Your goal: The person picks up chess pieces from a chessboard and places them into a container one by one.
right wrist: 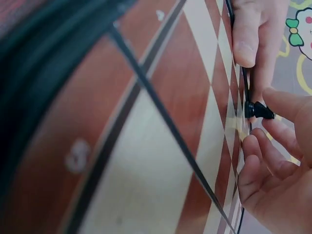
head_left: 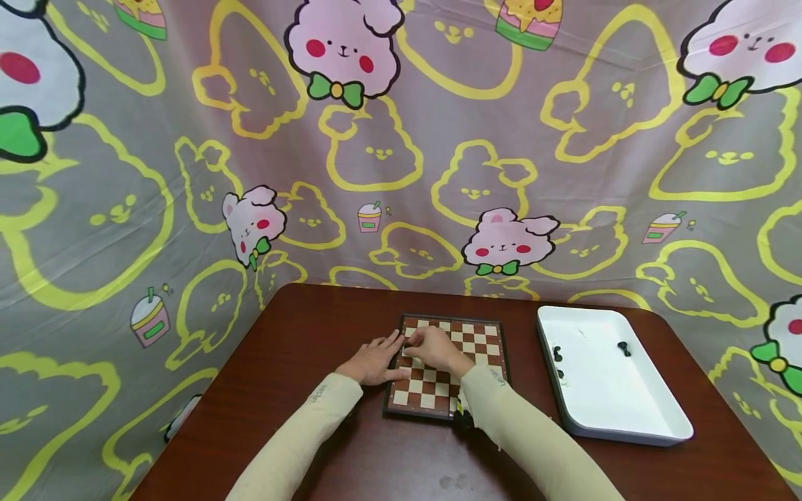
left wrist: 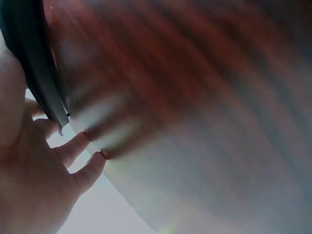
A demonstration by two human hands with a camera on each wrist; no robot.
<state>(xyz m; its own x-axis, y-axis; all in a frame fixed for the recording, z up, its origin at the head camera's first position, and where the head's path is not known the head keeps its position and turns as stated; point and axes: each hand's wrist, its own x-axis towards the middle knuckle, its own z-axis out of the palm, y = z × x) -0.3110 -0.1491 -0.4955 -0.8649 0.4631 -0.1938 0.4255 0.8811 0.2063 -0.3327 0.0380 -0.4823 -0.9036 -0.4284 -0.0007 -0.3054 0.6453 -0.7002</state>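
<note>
A brown and cream chessboard with a dark frame lies on the table. My right hand reaches over its far left part. Between that thumb and index finger, a small black chess piece stands on the board near the left edge, pinched; its slanted top resembles a knight's head. My left hand rests at the board's left edge, fingers extended and the thumb over the border squares. In the left wrist view, its fingertips touch the tabletop beside the dark board edge.
Right of the board is a white tray holding several black pieces, one near its right wall. The dark wooden table meets a patterned cloth at the back and left. A strap-like black item hangs at the right cuff.
</note>
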